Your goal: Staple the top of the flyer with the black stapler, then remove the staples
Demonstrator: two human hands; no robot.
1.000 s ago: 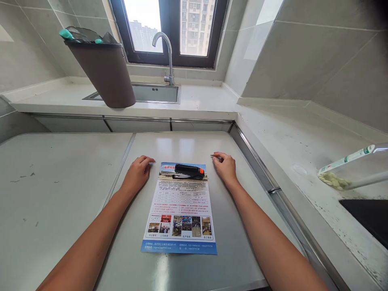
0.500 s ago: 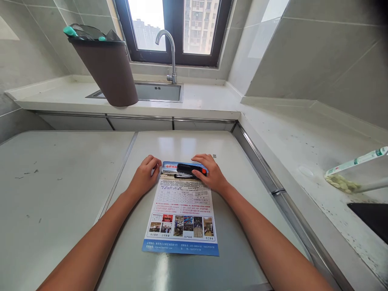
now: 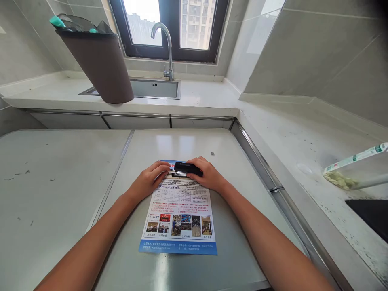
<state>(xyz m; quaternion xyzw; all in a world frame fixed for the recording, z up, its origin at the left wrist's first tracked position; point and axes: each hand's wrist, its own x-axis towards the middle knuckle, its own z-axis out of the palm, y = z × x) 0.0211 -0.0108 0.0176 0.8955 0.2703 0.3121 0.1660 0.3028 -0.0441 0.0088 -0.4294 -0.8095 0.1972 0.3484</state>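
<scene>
A black stapler (image 3: 188,168) lies over the top part of a printed flyer (image 3: 178,202), its upper body lifted apart from a metal strip below. My right hand (image 3: 206,171) is closed around the stapler's right end. At the stapler's left end, my left hand (image 3: 153,176) has its fingers pinched together above the flyer's upper left edge. Whatever sits between those fingertips is too small to make out. The flyer rests flat on the white table (image 3: 239,226), with blue bands, text and small photos.
A small grey piece (image 3: 212,153) lies on the table beyond my right hand. Behind stand a brown bin (image 3: 97,66), a sink (image 3: 156,89) and a faucet (image 3: 169,48). On the right counter, a clear container (image 3: 342,180) holds a green-white packet (image 3: 357,157).
My left hand has moved right, from beside the flyer to the stapler's left end. The stapler's upper body has turned slightly in my right hand. The view has shifted a little.
</scene>
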